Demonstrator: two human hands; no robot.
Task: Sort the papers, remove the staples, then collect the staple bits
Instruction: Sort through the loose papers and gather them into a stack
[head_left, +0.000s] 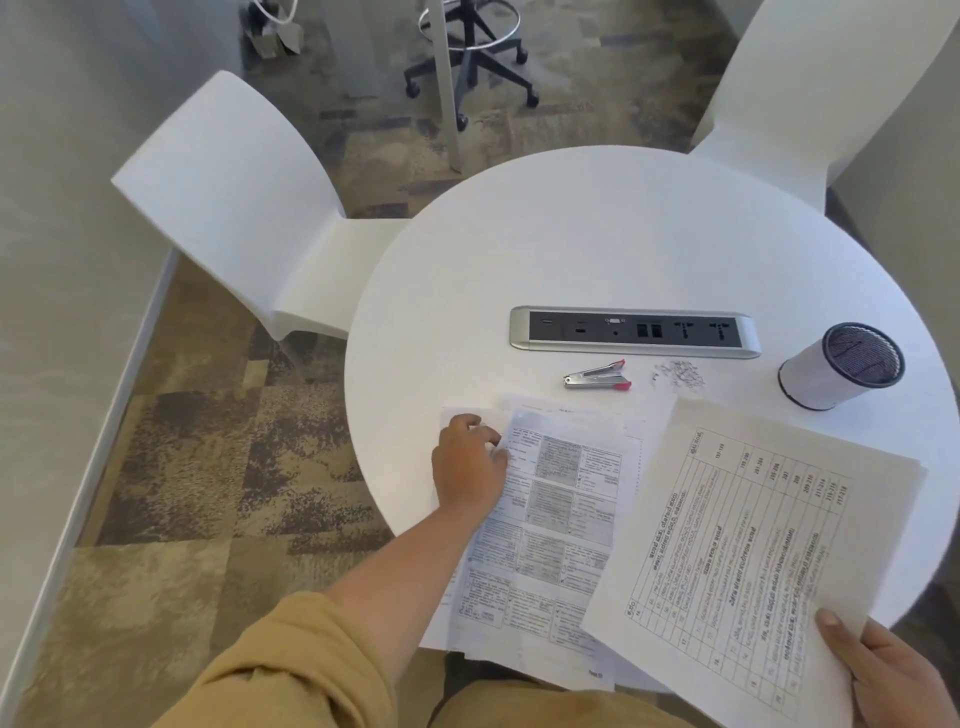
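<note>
The left hand (470, 462) pressed curled fingers on printed, overlapping papers (550, 525) at the counter's (623, 234) near edge, the right hand (883, 670) gripped a tabulated sheaf (753, 551), and staple bits (678, 375) lay heaped mid-counter.

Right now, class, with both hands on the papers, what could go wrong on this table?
1. The loose staple bits lie just beyond the sheet held by the right hand; sweeping that sheet could scatter them.
2. The paper stack under the left hand overhangs the table edge near the person and might slide off.
3. The staple remover sits close to the stack's far edge, so a shifted page could knock it.
</note>
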